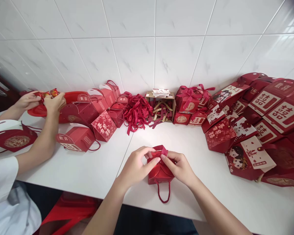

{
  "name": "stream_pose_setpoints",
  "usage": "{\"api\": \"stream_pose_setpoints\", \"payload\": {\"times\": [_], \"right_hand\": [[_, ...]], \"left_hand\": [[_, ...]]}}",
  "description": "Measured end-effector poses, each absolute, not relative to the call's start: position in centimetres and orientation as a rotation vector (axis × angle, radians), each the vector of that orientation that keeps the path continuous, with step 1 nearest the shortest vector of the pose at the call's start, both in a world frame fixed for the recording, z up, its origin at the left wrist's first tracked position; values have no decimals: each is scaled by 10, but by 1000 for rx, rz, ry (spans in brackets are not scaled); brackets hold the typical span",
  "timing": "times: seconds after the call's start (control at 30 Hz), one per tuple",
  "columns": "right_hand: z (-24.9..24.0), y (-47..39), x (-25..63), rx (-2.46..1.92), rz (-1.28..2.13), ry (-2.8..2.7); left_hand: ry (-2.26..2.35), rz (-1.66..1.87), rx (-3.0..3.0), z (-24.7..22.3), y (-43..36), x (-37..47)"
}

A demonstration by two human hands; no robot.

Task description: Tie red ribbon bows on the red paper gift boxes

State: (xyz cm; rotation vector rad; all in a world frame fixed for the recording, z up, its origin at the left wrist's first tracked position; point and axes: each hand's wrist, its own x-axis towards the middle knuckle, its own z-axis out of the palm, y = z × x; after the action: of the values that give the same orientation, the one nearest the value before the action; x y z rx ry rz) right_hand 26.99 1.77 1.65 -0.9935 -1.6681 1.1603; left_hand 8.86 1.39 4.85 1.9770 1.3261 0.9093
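Note:
A small red gift box point(160, 174) stands on the white table in front of me, with a dark red cord handle point(164, 197) hanging toward the near edge. My left hand point(138, 164) is at the box's upper left, thumb and fingers closed around part of its top. On the other side, my right hand point(178, 166) pinches a dark red ribbon point(164, 150) at the top of the box. The exact part under my left fingertips is hidden.
Red boxes point(75, 137) stand at the left, beside another person's arms point(45, 140) over a red tray point(74, 97). A ribbon pile point(137, 111), an open carton point(173, 101) and ribboned boxes point(189, 104) line the wall. Many boxes point(267, 130) are stacked right.

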Motion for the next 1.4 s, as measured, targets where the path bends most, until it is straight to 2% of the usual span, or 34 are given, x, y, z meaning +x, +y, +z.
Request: {"api": "stream_pose_setpoints", "payload": {"times": [0.2, 0.4, 0.73, 0.87, 1.1, 1.27, 1.4], "right_hand": [[13, 16, 267, -991, 1219, -1546], [5, 14, 263, -1002, 1224, -1376], [10, 9, 270, -1075, 829, -1738], [4, 7, 270, -1130, 776, -1735], [0, 11, 269, -1169, 874, -1725], [-2, 13, 266, -1089, 1102, -1664], [-4, 11, 261, -1060, 1185, -1495]], "left_hand": [[1259, 1121, 1806, 28, 8, 92], [1213, 1087, 1789, 22, 3, 98], [1314, 1265, 1768, 8, 4, 106], [1325, 1277, 1752, 7, 3, 106], [1288, 1297, 1646, 4, 3, 107], [1237, 1319, 1479, 1, 9, 112], [1401, 1415, 1535, 2, 9, 113]]}}
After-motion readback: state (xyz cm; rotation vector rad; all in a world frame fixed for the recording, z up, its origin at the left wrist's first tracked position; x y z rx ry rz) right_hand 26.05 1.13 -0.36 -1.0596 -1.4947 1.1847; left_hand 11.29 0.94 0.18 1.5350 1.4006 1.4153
